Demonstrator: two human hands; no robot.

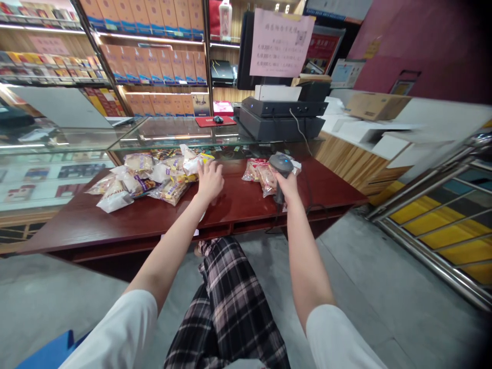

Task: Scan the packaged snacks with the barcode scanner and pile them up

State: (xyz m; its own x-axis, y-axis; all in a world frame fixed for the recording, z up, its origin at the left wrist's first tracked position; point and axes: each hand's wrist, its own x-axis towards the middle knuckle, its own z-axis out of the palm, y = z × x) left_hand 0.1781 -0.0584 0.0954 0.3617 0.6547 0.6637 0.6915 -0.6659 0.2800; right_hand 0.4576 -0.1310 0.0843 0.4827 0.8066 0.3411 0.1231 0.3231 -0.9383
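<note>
My left hand is at the right edge of a pile of several packaged snacks, its fingers apart and curved beside a white and yellow package. Whether the fingertips touch that package is hard to tell. My right hand is wrapped round a dark handheld scanner, whose head points up and away from me. Just left of the scanner lie clear packages with red print, partly hidden behind it. Both groups of packages rest on the dark red desk.
Beyond the desk stands a glass counter with a mouse on a red mat. A monitor with a pink notice and a cash drawer stand back right. Metal railing runs at right.
</note>
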